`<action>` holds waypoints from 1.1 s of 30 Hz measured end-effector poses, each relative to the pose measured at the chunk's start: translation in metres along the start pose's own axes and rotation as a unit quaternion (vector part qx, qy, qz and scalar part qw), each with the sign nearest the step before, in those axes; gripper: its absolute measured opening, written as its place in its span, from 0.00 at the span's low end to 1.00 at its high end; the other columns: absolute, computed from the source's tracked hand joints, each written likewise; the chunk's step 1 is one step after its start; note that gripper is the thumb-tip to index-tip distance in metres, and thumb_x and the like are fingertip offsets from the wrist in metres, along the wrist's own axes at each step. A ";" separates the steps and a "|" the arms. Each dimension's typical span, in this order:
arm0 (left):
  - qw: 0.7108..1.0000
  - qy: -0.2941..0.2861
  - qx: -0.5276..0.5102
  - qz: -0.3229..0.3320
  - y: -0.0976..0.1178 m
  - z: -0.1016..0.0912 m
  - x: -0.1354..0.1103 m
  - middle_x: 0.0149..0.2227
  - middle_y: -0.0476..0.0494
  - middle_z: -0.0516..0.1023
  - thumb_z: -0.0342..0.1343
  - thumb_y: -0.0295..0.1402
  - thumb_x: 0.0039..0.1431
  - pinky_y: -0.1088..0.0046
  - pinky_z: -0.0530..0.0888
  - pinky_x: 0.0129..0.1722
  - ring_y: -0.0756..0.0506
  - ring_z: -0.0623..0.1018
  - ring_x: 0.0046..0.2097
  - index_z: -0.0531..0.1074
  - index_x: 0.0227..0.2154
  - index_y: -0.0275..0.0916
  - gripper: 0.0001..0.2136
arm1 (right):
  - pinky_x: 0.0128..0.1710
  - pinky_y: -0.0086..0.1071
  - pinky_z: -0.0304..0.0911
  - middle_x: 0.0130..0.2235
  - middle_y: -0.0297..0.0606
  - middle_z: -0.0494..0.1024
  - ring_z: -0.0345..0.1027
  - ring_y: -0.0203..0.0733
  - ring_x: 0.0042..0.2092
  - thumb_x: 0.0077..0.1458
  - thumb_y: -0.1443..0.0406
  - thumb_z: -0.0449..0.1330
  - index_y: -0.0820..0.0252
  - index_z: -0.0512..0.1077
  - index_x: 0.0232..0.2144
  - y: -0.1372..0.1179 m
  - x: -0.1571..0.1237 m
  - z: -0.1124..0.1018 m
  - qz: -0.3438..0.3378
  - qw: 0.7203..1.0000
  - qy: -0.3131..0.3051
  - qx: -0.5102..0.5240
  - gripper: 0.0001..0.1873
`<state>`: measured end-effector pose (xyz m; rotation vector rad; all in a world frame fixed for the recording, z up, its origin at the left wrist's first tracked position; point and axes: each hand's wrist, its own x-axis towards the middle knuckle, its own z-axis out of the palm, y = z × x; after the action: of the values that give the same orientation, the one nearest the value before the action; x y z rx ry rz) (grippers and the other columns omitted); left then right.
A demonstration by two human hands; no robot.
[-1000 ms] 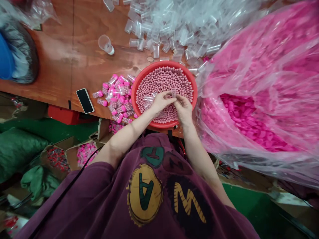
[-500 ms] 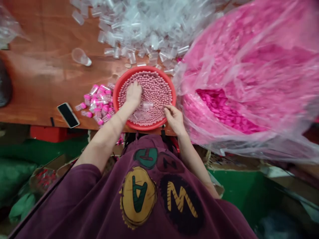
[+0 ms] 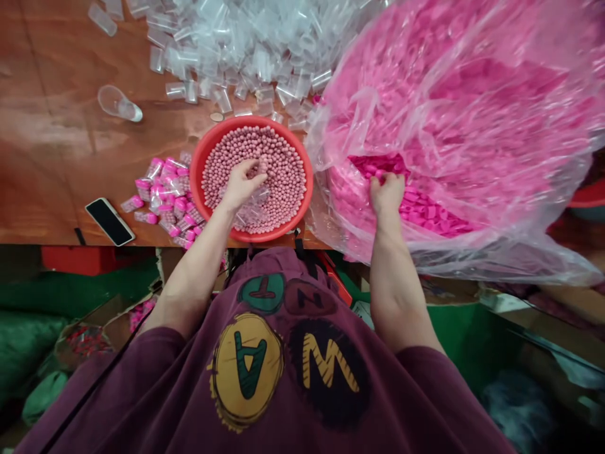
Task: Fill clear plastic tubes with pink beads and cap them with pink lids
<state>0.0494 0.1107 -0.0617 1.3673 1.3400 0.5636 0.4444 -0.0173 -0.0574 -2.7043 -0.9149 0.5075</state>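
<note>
A red basin full of small pink beads stands at the table's front edge. Over the beads, my left hand is closed round a clear plastic vial that seems to have beads in it. More clear vials lie on the beads below that hand. At the torn opening of a big clear bag, my right hand has its fingers bent together among bright pink caps. A bit of pink shows at its fingertips, apparently a cap.
Filled, pink-capped vials are heaped left of the basin. A phone lies near the front edge. Empty clear vials spread across the back of the table. A clear scoop-like cup lies at left.
My right hand has moved from the basin's right rim to the opening in the bag of caps. My left hand has risen from the beads, with the vial now showing in its fingers.
</note>
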 end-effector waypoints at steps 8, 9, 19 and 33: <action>0.904 -0.124 -0.388 -0.129 0.046 -0.006 -0.056 0.47 0.42 0.89 0.70 0.38 0.63 0.70 0.80 0.46 0.45 0.88 0.46 0.80 0.51 0.40 0.16 | 0.38 0.49 0.76 0.37 0.33 0.78 0.77 0.47 0.38 0.60 0.36 0.67 0.41 0.68 0.44 -0.046 -0.044 0.014 -0.100 0.882 -0.043 0.459 0.25; 0.892 -0.132 -0.407 -0.146 0.051 -0.005 -0.060 0.46 0.42 0.89 0.68 0.35 0.64 0.70 0.80 0.46 0.45 0.89 0.45 0.79 0.52 0.39 0.15 | 0.40 0.50 0.78 0.38 0.33 0.80 0.79 0.48 0.39 0.58 0.38 0.70 0.41 0.69 0.47 -0.064 -0.057 0.020 -0.108 0.861 -0.067 0.493 0.25; 0.870 -0.185 -0.424 -0.173 0.064 -0.024 -0.089 0.35 0.47 0.84 0.60 0.32 0.73 0.75 0.76 0.33 0.50 0.84 0.30 0.73 0.45 0.37 0.05 | 0.55 0.46 0.79 0.43 0.35 0.88 0.82 0.46 0.47 0.61 0.46 0.75 0.50 0.84 0.41 -0.177 -0.158 0.030 -0.243 0.845 -0.209 0.427 0.18; 0.851 -0.140 -0.461 -0.209 0.041 -0.051 -0.114 0.41 0.43 0.86 0.63 0.32 0.75 0.75 0.77 0.33 0.50 0.85 0.36 0.78 0.59 0.35 0.14 | 0.57 0.52 0.80 0.50 0.41 0.88 0.83 0.51 0.52 0.76 0.52 0.62 0.48 0.85 0.54 -0.180 -0.172 0.023 -0.406 0.854 -0.158 0.286 0.15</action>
<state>-0.0086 0.0348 0.0286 0.3277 0.8733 0.5639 0.2106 0.0177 0.0234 -1.5288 -1.5568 0.8519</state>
